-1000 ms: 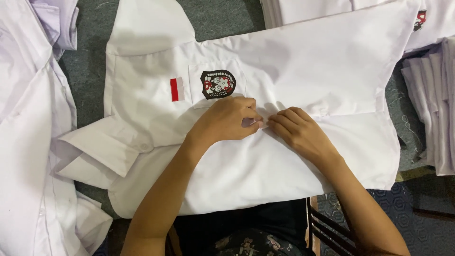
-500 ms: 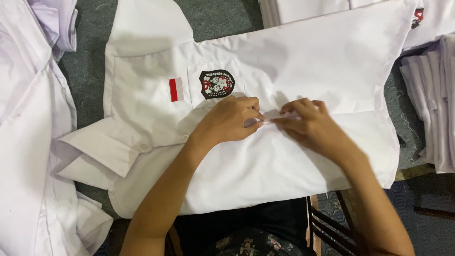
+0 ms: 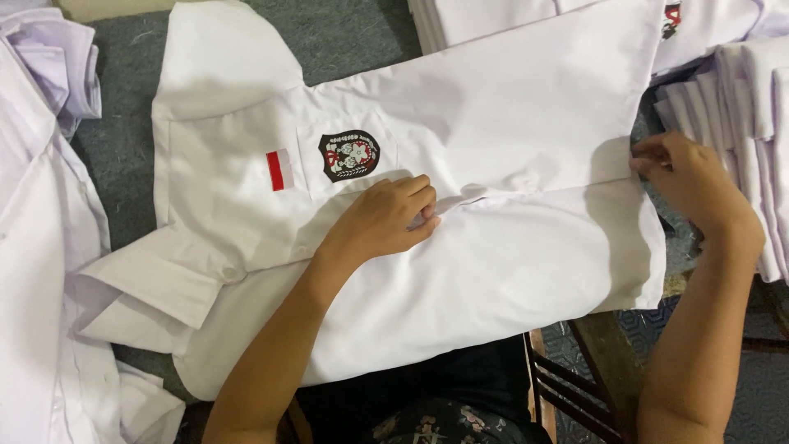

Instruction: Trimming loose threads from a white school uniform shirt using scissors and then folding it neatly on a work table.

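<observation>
One white shirt [image 3: 509, 271] is pinched mid-front by the left hand [image 3: 386, 220] and at its hem by the right hand [image 3: 686, 177]; folded shirts [image 3: 740, 90] are stacked alongside, uncountable.

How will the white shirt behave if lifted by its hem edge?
The white shirt probably droops: thin cloth, already creased by the left hand. Likely light. The placket pinched by the right hand could fall open.

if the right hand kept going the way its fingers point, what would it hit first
The right hand points up and left at the hem edge of the white shirt, which its fingertips already pinch. Going on, it would likely slide over that shirt's upper panel; nothing else seems to lie in that line.
</observation>
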